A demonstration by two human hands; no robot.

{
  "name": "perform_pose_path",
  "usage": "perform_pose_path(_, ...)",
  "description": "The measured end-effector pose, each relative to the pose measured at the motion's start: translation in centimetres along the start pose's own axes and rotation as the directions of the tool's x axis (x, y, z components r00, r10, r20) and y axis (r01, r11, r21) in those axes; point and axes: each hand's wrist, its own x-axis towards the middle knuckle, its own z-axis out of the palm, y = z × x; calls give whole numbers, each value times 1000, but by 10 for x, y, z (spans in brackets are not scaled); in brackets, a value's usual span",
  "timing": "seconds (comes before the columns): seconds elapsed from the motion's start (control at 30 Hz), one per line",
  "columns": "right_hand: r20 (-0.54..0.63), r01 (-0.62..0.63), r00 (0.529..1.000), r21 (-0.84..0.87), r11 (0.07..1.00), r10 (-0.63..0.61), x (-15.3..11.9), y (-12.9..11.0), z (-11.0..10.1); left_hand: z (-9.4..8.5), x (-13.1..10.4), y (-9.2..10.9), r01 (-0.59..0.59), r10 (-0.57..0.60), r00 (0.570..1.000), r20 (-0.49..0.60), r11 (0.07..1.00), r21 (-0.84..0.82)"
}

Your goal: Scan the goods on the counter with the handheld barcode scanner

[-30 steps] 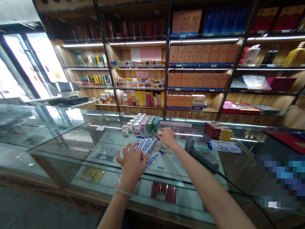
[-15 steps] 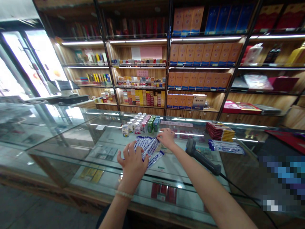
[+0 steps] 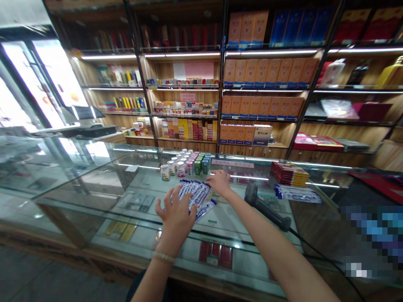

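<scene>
A fan of slim blue-and-white packets (image 3: 199,193) lies on the glass counter top between my two hands, its strips overlapping. My left hand (image 3: 176,209) is over the near left end of the fan, fingers spread and bent, hiding part of it. My right hand (image 3: 219,182) is at the far right end, its fingertips by the packet ends with the fingers slightly apart. One packet (image 3: 206,209) lies at the near right edge of the fan, angled apart from the others. Whether my fingertips press on the packets is too small to make out.
Behind the packets stand rows of small cans and bottles (image 3: 181,169). Right of my right hand lies a black barcode scanner (image 3: 267,208) with a cable. Farther right are a stack of red-and-yellow packs (image 3: 289,173) and more blue-and-white packets (image 3: 297,194). Stocked shelves line the wall.
Both hands stay almost in place. The left fingers have shifted slightly, and the packets at the top of the fan appear a little more spread. Nothing has been lifted.
</scene>
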Motion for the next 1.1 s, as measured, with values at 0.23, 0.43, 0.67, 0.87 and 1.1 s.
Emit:
perform_pose_path(0.23,-9,12,1000,-10,1000,-12,-2,-4,-6,-3,1,5,-5,5,1000,14,1000,-2)
perform_pose_path(0.43,-31,54,998,-38,998,-55,-9,-3,-25,-4,3,11,-25,25,1000,17,1000,-15)
perform_pose_path(0.67,-42,101,993,-169,981,-109,-25,7,-56,5,12,25,-97,97,995,13,995,-5)
perform_pose_path(0.87,-63,162,979,-330,930,-193,-41,23,-66,18,24,34,-182,182,983,-19,983,2)
perform_pose_path(1.1,-106,145,974,-378,914,-198,-58,38,-82,15,38,57,-208,207,978,-29,975,-77)
